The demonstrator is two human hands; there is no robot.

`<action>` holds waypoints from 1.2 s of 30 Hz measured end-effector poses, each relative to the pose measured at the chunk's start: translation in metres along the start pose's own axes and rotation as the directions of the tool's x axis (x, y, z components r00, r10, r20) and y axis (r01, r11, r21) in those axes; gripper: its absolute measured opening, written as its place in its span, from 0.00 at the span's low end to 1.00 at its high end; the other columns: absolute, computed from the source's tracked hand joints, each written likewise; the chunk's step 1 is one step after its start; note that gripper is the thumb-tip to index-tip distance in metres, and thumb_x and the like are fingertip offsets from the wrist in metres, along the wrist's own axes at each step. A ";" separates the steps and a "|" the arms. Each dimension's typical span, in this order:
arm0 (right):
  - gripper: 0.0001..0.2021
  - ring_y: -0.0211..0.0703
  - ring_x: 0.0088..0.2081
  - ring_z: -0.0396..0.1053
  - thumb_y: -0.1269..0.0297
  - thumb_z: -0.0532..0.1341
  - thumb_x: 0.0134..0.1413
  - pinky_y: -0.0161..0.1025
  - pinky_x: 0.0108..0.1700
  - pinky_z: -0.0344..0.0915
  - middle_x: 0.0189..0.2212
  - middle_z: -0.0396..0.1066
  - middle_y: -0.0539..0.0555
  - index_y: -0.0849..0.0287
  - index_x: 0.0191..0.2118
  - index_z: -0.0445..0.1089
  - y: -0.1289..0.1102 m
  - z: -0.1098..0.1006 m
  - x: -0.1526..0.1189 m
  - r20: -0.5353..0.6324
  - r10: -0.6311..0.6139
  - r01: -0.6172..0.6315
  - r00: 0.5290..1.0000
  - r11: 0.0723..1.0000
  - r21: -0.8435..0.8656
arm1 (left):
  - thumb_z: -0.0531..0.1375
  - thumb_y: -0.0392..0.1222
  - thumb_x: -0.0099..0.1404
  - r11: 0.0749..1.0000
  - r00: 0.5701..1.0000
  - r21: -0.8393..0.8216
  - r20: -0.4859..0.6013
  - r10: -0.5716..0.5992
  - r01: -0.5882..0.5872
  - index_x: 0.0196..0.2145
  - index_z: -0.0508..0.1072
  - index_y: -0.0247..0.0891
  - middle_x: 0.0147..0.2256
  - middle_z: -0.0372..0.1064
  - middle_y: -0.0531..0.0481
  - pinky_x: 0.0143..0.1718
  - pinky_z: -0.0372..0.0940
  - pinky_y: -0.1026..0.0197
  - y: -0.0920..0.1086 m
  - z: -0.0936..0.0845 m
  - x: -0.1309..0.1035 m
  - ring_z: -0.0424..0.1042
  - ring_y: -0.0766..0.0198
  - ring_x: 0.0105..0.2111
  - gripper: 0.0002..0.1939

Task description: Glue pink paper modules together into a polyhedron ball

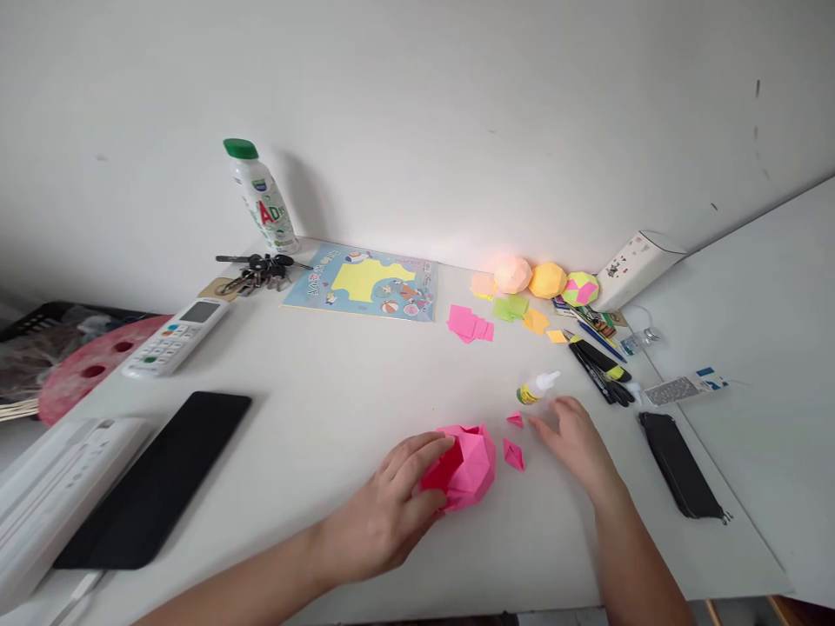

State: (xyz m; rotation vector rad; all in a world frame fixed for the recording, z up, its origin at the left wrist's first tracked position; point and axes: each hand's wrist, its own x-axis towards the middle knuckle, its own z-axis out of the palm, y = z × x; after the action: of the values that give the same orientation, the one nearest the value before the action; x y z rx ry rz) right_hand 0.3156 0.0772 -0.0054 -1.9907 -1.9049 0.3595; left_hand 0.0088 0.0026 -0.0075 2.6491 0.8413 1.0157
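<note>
My left hand [391, 509] grips a pink folded-paper ball [475, 469] by its left side, with fingers over the rim of a gap in its faceted shell. Darker pink shows inside that gap. Two small pink folded-paper pieces lie just right of the ball: a diamond-shaped piece [514, 455] and a smaller triangular piece [515, 419]. My right hand [574, 435] is beside them, thumb and forefinger apart, its fingertips close to the triangular piece and holding nothing that I can see. Just behind it a small glue bottle [536, 388] lies tilted, white nozzle to the right.
Along the wall sit finished paper balls [548, 280], pink and green paper squares [470, 323], and a patterned sheet [365, 283]. Pens and scissors [600, 369] and a black pouch [682, 465] are at right. Left are a bottle [264, 204], keys [261, 271], remote [176, 337] and black tablet-like slab [156, 478].
</note>
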 end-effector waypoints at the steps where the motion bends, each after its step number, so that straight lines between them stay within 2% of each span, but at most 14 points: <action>1: 0.12 0.53 0.35 0.72 0.54 0.60 0.53 0.44 0.34 0.67 0.31 0.72 0.58 0.57 0.27 0.69 -0.005 -0.005 -0.007 0.034 -0.004 0.005 0.999 1.000 -0.029 | 0.54 0.30 0.68 1.000 1.000 0.013 -0.006 -0.003 0.003 0.40 0.68 0.35 0.58 0.52 0.35 0.53 0.68 0.46 0.000 0.000 0.000 0.57 0.47 0.59 0.05; 2: 0.13 0.51 0.31 0.71 0.54 0.59 0.54 0.43 0.31 0.66 0.27 0.71 0.56 0.56 0.25 0.69 -0.011 -0.009 -0.013 0.064 -0.011 0.015 0.998 0.999 -0.049 | 0.54 0.32 0.69 1.000 1.000 0.029 -0.011 -0.009 0.009 0.40 0.68 0.35 0.58 0.53 0.36 0.52 0.69 0.47 0.000 0.001 0.000 0.58 0.48 0.58 0.04; 4: 0.14 0.49 0.32 0.72 0.54 0.59 0.56 0.41 0.32 0.66 0.27 0.72 0.53 0.55 0.24 0.68 -0.023 -0.013 -0.024 0.134 -0.067 0.077 0.989 0.994 -0.075 | 0.55 0.35 0.69 0.998 1.000 0.058 -0.018 -0.024 0.025 0.43 0.67 0.36 0.58 0.54 0.36 0.51 0.70 0.47 -0.001 0.002 -0.001 0.58 0.48 0.58 0.05; 8: 0.05 0.54 0.47 0.71 0.61 0.65 0.53 0.43 0.39 0.71 0.44 0.73 0.57 0.55 0.35 0.72 -0.040 -0.009 -0.034 0.307 -0.249 0.303 0.918 0.943 -0.140 | 0.56 0.37 0.69 0.997 0.999 0.062 -0.031 -0.035 0.037 0.48 0.66 0.36 0.57 0.55 0.35 0.50 0.71 0.46 -0.002 0.003 -0.004 0.58 0.47 0.57 0.10; 11: 0.08 0.55 0.48 0.70 0.70 0.66 0.51 0.47 0.43 0.72 0.45 0.72 0.59 0.58 0.39 0.72 -0.042 -0.005 -0.035 0.372 -0.292 0.375 0.881 0.911 -0.172 | 0.56 0.37 0.70 0.998 0.998 -0.021 -0.047 -0.052 0.051 0.54 0.62 0.34 0.56 0.56 0.33 0.51 0.70 0.46 -0.002 0.003 -0.004 0.59 0.47 0.57 0.16; 16: 0.08 0.53 0.44 0.70 0.77 0.60 0.55 0.47 0.41 0.73 0.39 0.71 0.58 0.58 0.36 0.72 -0.042 -0.006 -0.036 0.416 -0.305 0.402 0.857 0.901 -0.166 | 0.55 0.43 0.71 0.961 0.985 -0.231 -0.049 -0.168 0.152 0.59 0.56 0.37 0.55 0.57 0.31 0.48 0.71 0.48 -0.003 0.001 -0.003 0.62 0.50 0.55 0.22; 21: 0.07 0.53 0.40 0.70 0.73 0.57 0.58 0.47 0.37 0.72 0.34 0.70 0.57 0.57 0.31 0.69 -0.038 -0.005 -0.036 0.407 -0.335 0.396 0.850 0.915 -0.075 | 0.56 0.45 0.70 0.914 0.968 -0.333 -0.012 -0.251 0.233 0.60 0.57 0.41 0.54 0.59 0.34 0.48 0.71 0.48 -0.006 0.001 -0.005 0.64 0.51 0.53 0.23; 27: 0.09 0.49 0.39 0.73 0.76 0.57 0.53 0.45 0.39 0.71 0.37 0.71 0.55 0.56 0.35 0.71 -0.027 0.002 -0.032 0.416 -0.320 0.305 0.851 0.947 0.103 | 0.56 0.45 0.70 0.904 0.963 -0.346 -0.006 -0.269 0.250 0.59 0.59 0.42 0.53 0.61 0.36 0.49 0.71 0.49 -0.006 0.001 -0.004 0.66 0.52 0.52 0.21; 32: 0.13 0.48 0.39 0.73 0.78 0.54 0.54 0.44 0.40 0.70 0.38 0.73 0.55 0.56 0.37 0.73 -0.025 0.003 -0.028 0.412 -0.347 0.317 0.842 0.938 0.142 | 0.56 0.44 0.70 0.903 0.960 -0.338 0.003 -0.279 0.264 0.59 0.60 0.42 0.53 0.60 0.37 0.49 0.71 0.50 -0.006 0.000 -0.004 0.65 0.53 0.52 0.21; 36: 0.13 0.49 0.36 0.73 0.76 0.53 0.56 0.43 0.38 0.70 0.34 0.73 0.55 0.56 0.33 0.74 -0.027 0.003 -0.026 0.401 -0.358 0.320 0.843 0.934 0.160 | 0.56 0.43 0.71 0.903 0.961 -0.343 -0.001 -0.275 0.259 0.59 0.59 0.42 0.53 0.59 0.37 0.48 0.71 0.50 -0.006 0.000 -0.005 0.65 0.53 0.52 0.21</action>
State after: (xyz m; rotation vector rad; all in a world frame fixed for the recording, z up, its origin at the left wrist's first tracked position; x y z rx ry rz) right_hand 0.2883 0.0521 0.0013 -1.5594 -2.4076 0.8143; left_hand 0.0032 0.0049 -0.0129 2.1600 0.9145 1.0484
